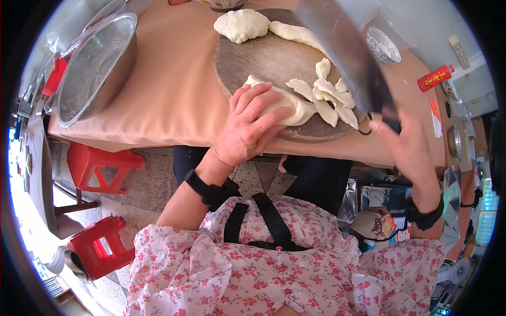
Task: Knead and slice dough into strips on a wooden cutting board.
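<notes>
My left hand (253, 121) presses with curled fingers on a pale dough piece (300, 110) near the front of the round wooden board (240, 58). My right hand (400, 137) grips the black handle of a large cleaver (345, 50), whose blurred blade is raised at a slant above the board's right side. Several flat cut dough pieces (329, 100) lie in a loose pile right of my left hand. At the back of the board sit a dough lump (240, 26) and a long dough strip (292, 32), its right end partly behind the blade.
A large metal basin (95, 68) stands at the left of the cloth-covered table (163, 84). A small patterned bowl (382, 47) and a red cylinder (435, 78) sit right of the board. Two red stools (100, 166) stand on the floor at left. Clutter (369, 203) is below the table's right side.
</notes>
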`<state>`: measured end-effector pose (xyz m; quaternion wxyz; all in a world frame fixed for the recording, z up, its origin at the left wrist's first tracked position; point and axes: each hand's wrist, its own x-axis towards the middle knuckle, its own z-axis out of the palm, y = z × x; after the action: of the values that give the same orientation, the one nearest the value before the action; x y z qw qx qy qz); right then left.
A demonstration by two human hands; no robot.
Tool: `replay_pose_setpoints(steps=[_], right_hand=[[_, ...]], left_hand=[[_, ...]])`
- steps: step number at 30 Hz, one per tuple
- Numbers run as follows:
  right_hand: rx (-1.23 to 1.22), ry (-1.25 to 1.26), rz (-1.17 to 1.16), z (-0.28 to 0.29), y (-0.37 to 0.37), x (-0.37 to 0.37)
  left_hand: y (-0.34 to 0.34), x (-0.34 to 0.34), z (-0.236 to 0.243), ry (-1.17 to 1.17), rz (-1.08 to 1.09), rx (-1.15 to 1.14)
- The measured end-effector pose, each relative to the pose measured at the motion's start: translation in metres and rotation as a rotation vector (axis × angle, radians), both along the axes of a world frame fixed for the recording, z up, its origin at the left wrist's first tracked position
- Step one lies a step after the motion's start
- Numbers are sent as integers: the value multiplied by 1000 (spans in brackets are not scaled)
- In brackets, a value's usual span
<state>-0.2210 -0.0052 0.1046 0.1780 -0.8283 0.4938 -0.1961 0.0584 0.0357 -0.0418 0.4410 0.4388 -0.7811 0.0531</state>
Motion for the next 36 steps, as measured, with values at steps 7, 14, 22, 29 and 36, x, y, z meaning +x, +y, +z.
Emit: replay_pose_setpoints(steps=[7,14,22,29,36], right_hand=[[291,124,83,-14,26,1],[243,177,116,-23,8,-8],[443,132,38,-9,-16,-15],[318,241,-49,-12,-20,-18],[225,24,-14,0,6,-10]], left_hand=[[0,0,2,-12,5,8],[1,-1,3,-17,18,29],[2,-2,3,-19,30,43],[0,-2,1,-17,24,48],[2,0,1,-6,38,37]])
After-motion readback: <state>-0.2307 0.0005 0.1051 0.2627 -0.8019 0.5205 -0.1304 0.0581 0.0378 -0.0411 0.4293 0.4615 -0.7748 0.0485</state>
